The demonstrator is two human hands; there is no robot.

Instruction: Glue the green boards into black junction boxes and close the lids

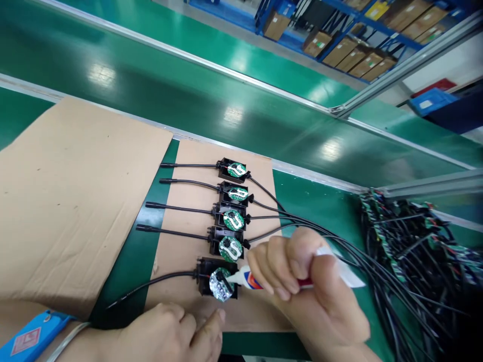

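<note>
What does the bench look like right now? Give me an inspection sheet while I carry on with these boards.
surface: green bench carrying two cardboard sheets.
job's things: five black housings with round green boards, in a row on the smaller sheet; tube with its nozzle at the nearest board.
clutter: blue flat item at the lower left; heap of wired units at the right.
grips: right hand shut on the tube; left hand curled on the cardboard by the nearest housing, holding nothing seen.
cables: black leads run from each housing, left to plugs and right toward the heap.
surroundings: conveyor belt behind; blue shelving with cartons; blue bin.
</note>
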